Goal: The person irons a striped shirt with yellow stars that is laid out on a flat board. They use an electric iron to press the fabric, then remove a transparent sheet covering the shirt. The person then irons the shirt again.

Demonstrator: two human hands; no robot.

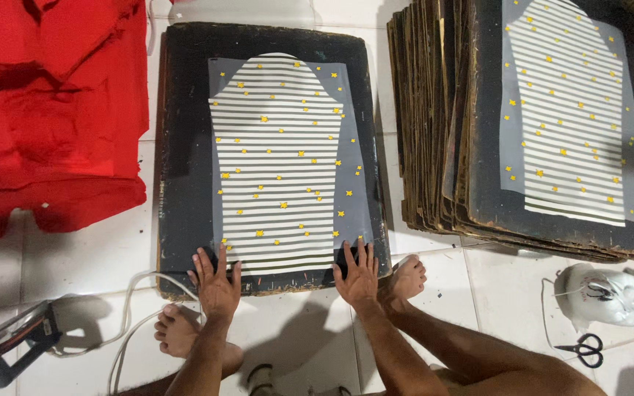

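Head view: both hands [216, 282] [356, 275] flat on striped sheet's [280, 169] near edge.

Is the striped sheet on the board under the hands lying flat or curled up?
Flat: the striped sheet lies spread on the dark board, no lifted edge visible; both hands press the board's near edge.

Board [185, 147], centre of the frame: dark, matt, rough face with chipped, frayed edges. Film sheet [280, 161] on it: smooth, translucent plastic, faint sheen, printed stripes and stars. Cloth [53, 110], upper left: red, soft, wrinkled, matt. Floor [97, 257]: white glazed tile, glossy. Scissors [588, 349], lower right: metal blades, black plastic handles.
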